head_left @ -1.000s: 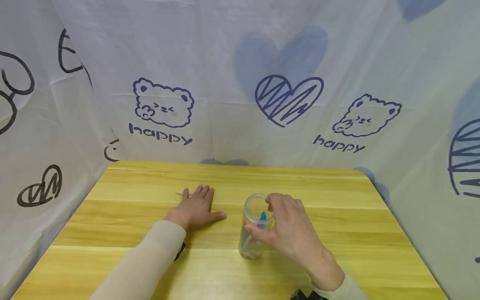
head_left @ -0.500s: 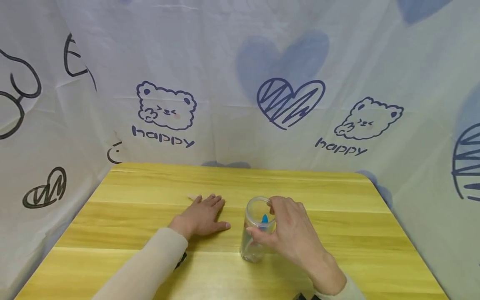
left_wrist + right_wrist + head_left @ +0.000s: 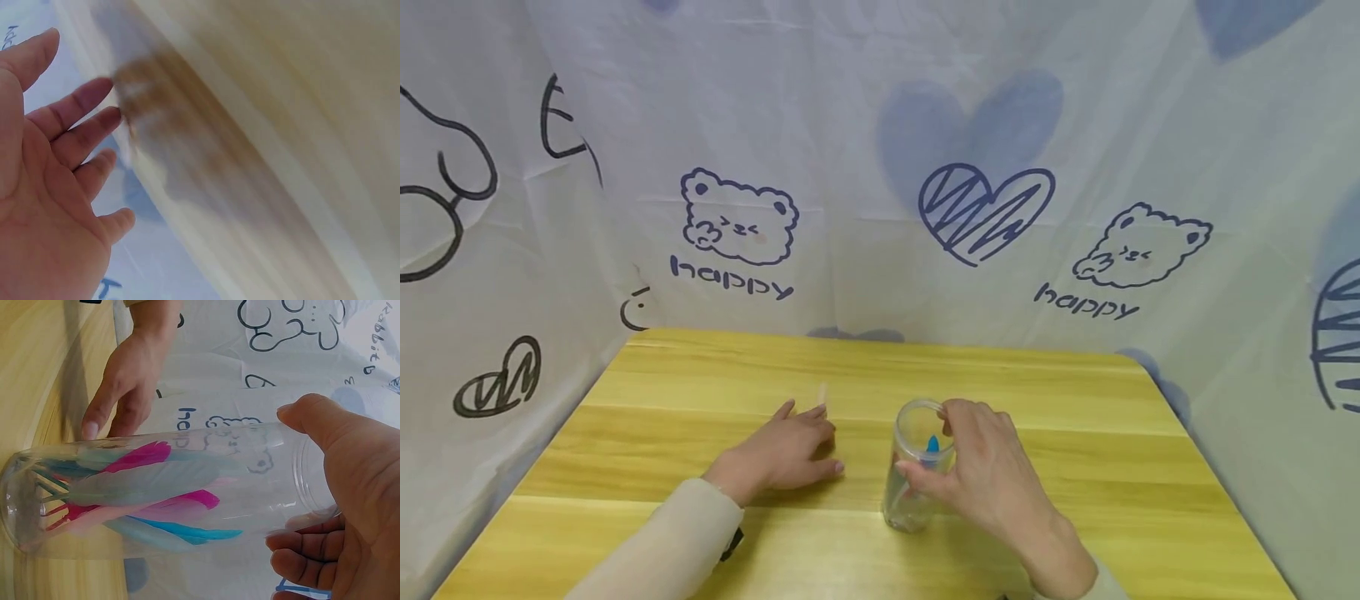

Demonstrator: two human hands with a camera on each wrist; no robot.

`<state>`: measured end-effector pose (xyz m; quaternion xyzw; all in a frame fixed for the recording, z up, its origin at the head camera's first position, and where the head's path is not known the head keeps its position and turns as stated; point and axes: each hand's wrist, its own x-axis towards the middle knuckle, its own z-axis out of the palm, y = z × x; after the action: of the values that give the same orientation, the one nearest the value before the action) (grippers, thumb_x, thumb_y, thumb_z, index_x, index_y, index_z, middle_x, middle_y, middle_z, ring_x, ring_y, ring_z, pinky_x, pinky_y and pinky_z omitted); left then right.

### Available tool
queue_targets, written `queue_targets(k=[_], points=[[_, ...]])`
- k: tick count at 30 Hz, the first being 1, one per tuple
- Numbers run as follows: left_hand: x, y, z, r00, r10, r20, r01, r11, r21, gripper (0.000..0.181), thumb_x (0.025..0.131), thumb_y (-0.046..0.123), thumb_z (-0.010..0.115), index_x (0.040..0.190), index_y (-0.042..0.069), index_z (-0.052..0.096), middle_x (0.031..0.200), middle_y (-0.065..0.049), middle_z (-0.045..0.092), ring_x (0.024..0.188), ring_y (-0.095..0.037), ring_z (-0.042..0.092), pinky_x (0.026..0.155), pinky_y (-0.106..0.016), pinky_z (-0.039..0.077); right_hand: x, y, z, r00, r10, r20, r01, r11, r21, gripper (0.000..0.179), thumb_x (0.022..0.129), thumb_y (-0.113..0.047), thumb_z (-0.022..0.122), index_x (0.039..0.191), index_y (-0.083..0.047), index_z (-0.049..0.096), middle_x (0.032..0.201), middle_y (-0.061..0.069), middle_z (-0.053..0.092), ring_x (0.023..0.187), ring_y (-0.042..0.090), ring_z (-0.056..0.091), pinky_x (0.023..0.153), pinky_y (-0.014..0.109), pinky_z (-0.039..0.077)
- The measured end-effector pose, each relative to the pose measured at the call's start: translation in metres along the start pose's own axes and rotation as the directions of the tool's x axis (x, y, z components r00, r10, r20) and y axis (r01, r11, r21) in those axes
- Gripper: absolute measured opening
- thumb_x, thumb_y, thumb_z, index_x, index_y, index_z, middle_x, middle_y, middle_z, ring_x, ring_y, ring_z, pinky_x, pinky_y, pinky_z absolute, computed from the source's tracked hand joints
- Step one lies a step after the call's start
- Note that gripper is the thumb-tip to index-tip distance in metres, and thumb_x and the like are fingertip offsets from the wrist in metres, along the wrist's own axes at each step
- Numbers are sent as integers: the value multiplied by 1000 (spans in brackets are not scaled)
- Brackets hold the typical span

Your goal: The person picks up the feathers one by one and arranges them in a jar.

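Observation:
A tall clear jar (image 3: 904,492) stands upright on the table, open at the top. Inside it are several feathers (image 3: 144,481), some pink, one bright blue and others pale. My right hand (image 3: 1000,487) grips the jar near its rim, thumb on one side and fingers on the other. To the jar's left, my left hand (image 3: 786,450) is low over the table with loosely bent fingers. A pale, slender thing (image 3: 822,395), probably a feather, shows just beyond its fingertips; it is blurred, and whether the fingers touch it I cannot tell.
The yellow wood-grain table (image 3: 1075,433) has its far edge against a white cloth (image 3: 850,125) printed with bears and hearts. More of this cloth hangs along the left and right sides.
My left hand has drawn back slightly and its spread fingers have bent. The pale thing has gone from the left of the fingers to beyond their tips. My right hand still holds the jar.

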<state>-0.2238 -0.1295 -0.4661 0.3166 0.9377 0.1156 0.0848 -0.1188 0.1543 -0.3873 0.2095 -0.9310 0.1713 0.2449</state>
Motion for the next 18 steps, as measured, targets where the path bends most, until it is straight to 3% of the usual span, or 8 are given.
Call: queue_targets(k=[3,5,10,13,18], points=[[-10,-7,-6,999,8,-38,-8,1000,-1,26,102,48,67,90,25,68,133,-4,72,152,-35,43,125,-67,18,-1,0,0,1000,-6,-5,6,1000,0,62,75,-58,89,103,-12,57,85,-6,55,76,10,48,72,29,39],[-15,-13,-11,996,7,-83,-6,1000,10,23,102,43,69,85,26,68,122,-1,74,148,-36,48,123,-69,22,-1,-1,0,1000,-4,-5,4,1000,0,62,76,-59,88,102,-12,56,84,-7,53,75,9,46,72,29,38],[-22,-24,-21,981,-52,-185,66,996,67,12,99,31,73,98,19,72,113,-2,74,128,-36,61,112,-66,40,-2,-1,0,1000,6,-7,-6,1000,0,63,75,-59,89,101,-12,56,83,-8,52,74,9,46,72,29,38],[-22,-28,-24,975,-102,-197,121,989,88,14,99,28,75,107,16,73,117,-4,73,120,-34,61,106,-64,44,-2,-1,1,1000,-4,-19,4,1000,-1,64,73,-56,91,102,-11,57,84,-5,56,75,10,48,72,30,40],[-16,-27,-24,973,-92,-214,122,984,129,18,98,26,76,111,14,73,113,-4,73,110,-32,59,100,-63,45,-1,-1,2,999,-25,-40,25,1000,1,64,72,-53,93,104,-9,58,87,0,61,77,12,52,73,32,43]])
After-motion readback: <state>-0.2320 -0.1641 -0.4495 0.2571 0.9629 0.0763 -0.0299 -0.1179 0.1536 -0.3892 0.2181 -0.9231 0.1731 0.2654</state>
